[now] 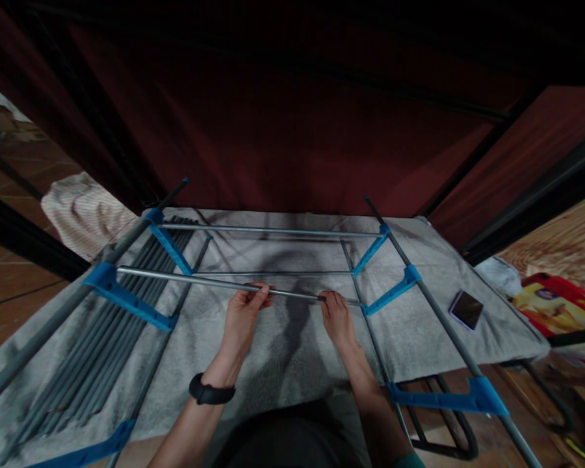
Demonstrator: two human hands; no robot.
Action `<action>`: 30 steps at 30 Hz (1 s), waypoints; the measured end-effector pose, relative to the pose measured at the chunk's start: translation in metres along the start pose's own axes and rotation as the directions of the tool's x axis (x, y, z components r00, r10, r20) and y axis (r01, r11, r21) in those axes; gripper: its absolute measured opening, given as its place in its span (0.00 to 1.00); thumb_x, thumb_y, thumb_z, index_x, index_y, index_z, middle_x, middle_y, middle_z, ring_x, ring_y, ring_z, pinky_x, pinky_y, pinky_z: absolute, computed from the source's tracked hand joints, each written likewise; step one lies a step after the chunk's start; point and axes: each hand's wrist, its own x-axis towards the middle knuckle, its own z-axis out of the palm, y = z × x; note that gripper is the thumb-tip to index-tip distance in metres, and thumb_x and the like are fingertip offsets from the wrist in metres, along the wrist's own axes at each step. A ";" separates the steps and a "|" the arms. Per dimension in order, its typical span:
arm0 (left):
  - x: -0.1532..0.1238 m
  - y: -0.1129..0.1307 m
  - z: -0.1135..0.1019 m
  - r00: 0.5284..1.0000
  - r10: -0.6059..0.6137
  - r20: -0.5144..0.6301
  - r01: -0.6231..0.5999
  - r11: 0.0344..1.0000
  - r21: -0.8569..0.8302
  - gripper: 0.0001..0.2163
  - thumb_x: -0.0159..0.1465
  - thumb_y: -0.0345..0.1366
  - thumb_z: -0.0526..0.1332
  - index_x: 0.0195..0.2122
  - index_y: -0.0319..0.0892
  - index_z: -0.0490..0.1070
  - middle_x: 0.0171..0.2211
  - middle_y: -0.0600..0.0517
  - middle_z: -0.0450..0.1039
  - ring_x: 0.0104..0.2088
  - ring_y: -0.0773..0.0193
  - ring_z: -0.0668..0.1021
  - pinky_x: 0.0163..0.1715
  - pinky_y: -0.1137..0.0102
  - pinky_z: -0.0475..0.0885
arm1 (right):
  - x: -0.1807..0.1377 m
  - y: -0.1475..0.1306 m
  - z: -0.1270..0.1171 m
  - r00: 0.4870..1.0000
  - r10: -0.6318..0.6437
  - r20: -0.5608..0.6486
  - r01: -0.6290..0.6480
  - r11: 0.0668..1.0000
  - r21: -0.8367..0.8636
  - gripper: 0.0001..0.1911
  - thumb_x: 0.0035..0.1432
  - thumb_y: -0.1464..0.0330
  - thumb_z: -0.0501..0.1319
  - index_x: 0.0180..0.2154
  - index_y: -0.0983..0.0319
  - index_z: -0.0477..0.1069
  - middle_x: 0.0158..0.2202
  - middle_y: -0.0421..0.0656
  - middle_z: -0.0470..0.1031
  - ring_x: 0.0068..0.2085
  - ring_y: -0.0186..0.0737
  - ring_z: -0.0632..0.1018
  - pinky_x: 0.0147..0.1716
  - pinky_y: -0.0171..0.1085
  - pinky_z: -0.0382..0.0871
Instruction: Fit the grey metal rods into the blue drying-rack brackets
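Observation:
A thin silver metal tube lies slantwise across a frame of grey poles and blue plastic brackets. My left hand pinches it near its middle, thumb on top; a black band circles that wrist. Farther right, the fingers of my right hand are closed around the same tube. Its left end is by a blue bracket, and its right end reaches the bracket across from it; whether either end is seated I cannot tell. Behind it, another crossbar spans the two sides of the frame.
Several loose grey tubes lie side by side on the grey cloth at left. A phone rests on the cloth at right. Beyond it are a red and yellow package and a wooden surface. Dark red panels stand behind.

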 end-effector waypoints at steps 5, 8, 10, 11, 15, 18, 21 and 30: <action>0.002 -0.009 -0.003 0.998 -0.054 -0.023 0.053 0.998 -0.042 0.21 0.48 0.47 0.75 0.37 0.40 0.74 0.29 0.50 0.77 0.33 0.59 0.80 0.36 0.65 0.74 | -0.003 0.008 0.003 1.000 -0.001 -0.012 0.001 1.000 0.004 0.12 0.65 0.75 0.52 0.46 0.60 0.70 0.41 0.48 0.76 0.46 0.49 0.75 0.50 0.49 0.70; 0.003 -0.011 -0.006 0.997 -0.074 -0.020 0.072 0.994 -0.083 0.21 0.48 0.45 0.75 0.38 0.40 0.74 0.29 0.51 0.77 0.33 0.60 0.81 0.38 0.65 0.75 | -0.004 0.012 0.004 0.999 -0.007 -0.032 0.008 1.000 0.027 0.13 0.65 0.74 0.51 0.47 0.59 0.71 0.42 0.48 0.76 0.48 0.49 0.75 0.51 0.50 0.69; 0.005 -0.013 -0.008 0.995 -0.093 -0.019 0.090 0.989 -0.116 0.20 0.48 0.44 0.76 0.37 0.39 0.74 0.29 0.51 0.77 0.33 0.60 0.81 0.39 0.65 0.75 | -0.004 0.012 0.005 0.999 -0.008 -0.050 0.011 0.999 0.049 0.13 0.65 0.73 0.52 0.47 0.59 0.71 0.43 0.48 0.75 0.49 0.49 0.74 0.53 0.51 0.69; 0.005 -0.014 -0.009 0.994 -0.104 -0.020 0.100 0.986 -0.133 0.19 0.47 0.43 0.76 0.36 0.39 0.74 0.29 0.51 0.77 0.33 0.60 0.81 0.39 0.65 0.75 | -0.004 0.012 0.005 0.998 -0.004 -0.067 0.009 0.998 0.063 0.13 0.66 0.72 0.52 0.48 0.59 0.71 0.44 0.48 0.75 0.49 0.49 0.74 0.53 0.51 0.69; 0.011 -0.018 -0.012 0.989 -0.142 -0.049 0.128 0.968 -0.217 0.15 0.48 0.36 0.76 0.34 0.39 0.75 0.29 0.51 0.77 0.32 0.61 0.82 0.38 0.66 0.76 | -0.007 0.006 0.006 0.979 0.069 -0.194 -0.043 0.990 0.138 0.15 0.67 0.70 0.50 0.51 0.60 0.69 0.51 0.52 0.72 0.55 0.49 0.72 0.56 0.54 0.68; 0.017 -0.019 -0.014 0.977 -0.197 -0.078 0.170 0.949 -0.267 0.10 0.51 0.30 0.73 0.32 0.39 0.74 0.27 0.52 0.77 0.31 0.61 0.82 0.35 0.68 0.77 | -0.016 0.000 0.009 0.949 0.172 -0.263 -0.110 0.965 0.236 0.14 0.68 0.67 0.50 0.50 0.59 0.69 0.50 0.52 0.73 0.55 0.49 0.72 0.56 0.53 0.67; 0.020 -0.019 -0.016 0.966 -0.241 -0.094 0.205 0.935 -0.290 0.07 0.54 0.26 0.70 0.30 0.38 0.74 0.27 0.52 0.77 0.30 0.62 0.82 0.34 0.69 0.78 | -0.023 -0.001 0.019 0.911 0.334 -0.243 -0.212 0.883 0.420 0.12 0.66 0.64 0.53 0.46 0.57 0.71 0.45 0.49 0.74 0.49 0.46 0.74 0.51 0.48 0.70; 0.025 -0.027 -0.030 0.950 -0.294 -0.109 0.253 0.924 -0.286 0.06 0.59 0.21 0.64 0.32 0.38 0.75 0.28 0.50 0.78 0.30 0.62 0.82 0.33 0.71 0.78 | -0.023 0.017 0.047 0.622 0.728 0.288 -0.393 -0.027 0.919 0.16 0.52 0.54 0.65 0.36 0.58 0.66 0.33 0.40 0.75 0.34 0.38 0.78 0.39 0.41 0.75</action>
